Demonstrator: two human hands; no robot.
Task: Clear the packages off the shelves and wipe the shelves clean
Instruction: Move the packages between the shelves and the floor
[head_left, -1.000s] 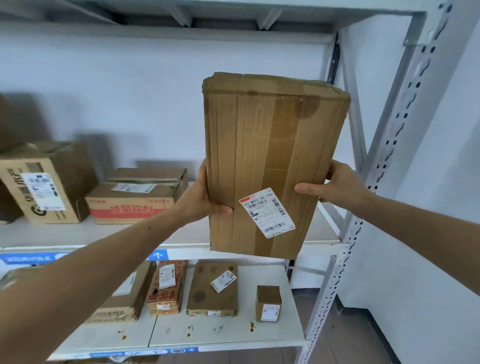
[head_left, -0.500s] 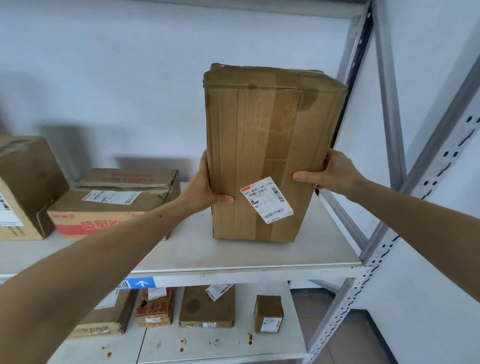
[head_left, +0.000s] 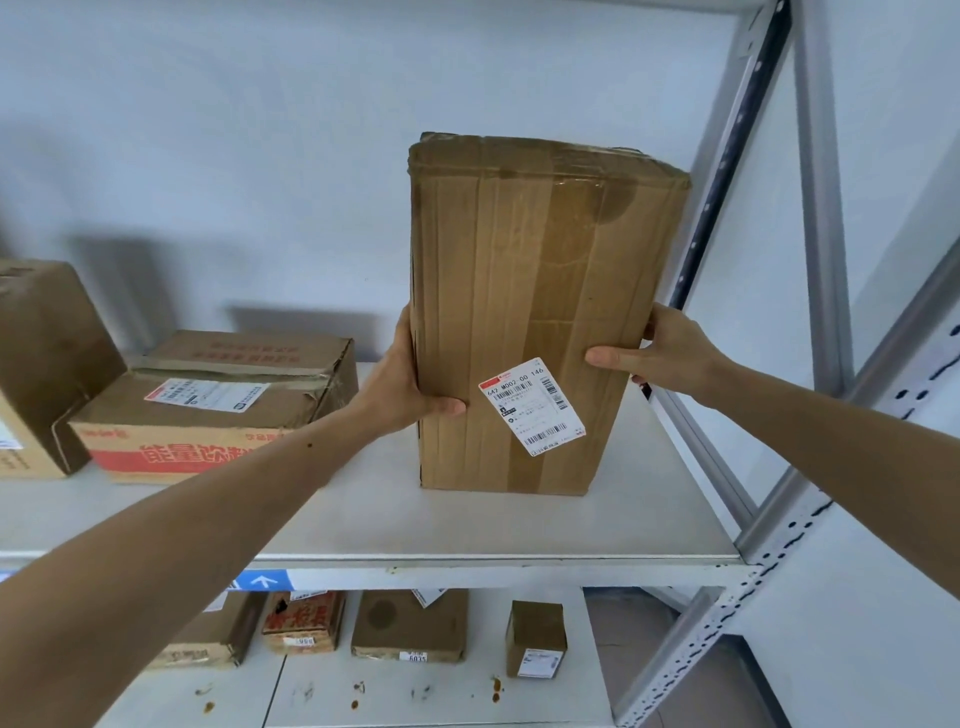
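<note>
A tall taped cardboard box (head_left: 540, 291) with a white shipping label stands upright on the white middle shelf (head_left: 493, 530), toward its right end. My left hand (head_left: 410, 384) grips the box's left side, thumb across the front. My right hand (head_left: 660, 353) holds the right side, thumb on the front. A low box with red lettering (head_left: 208, 415) lies on the same shelf to the left. Another brown box (head_left: 41, 364) sits at the far left, cut off by the frame edge.
The lower shelf (head_left: 441, 696) carries several small packages, among them a small cube box (head_left: 535, 639), and shows brown stains. A perforated grey upright (head_left: 748, 582) and a diagonal brace (head_left: 727, 156) bound the right side. A white wall stands behind the shelves.
The tall box has come down from in front of the shelf edge and now rests on the middle shelf. Both hands stay on its sides. My view has moved closer and higher.
</note>
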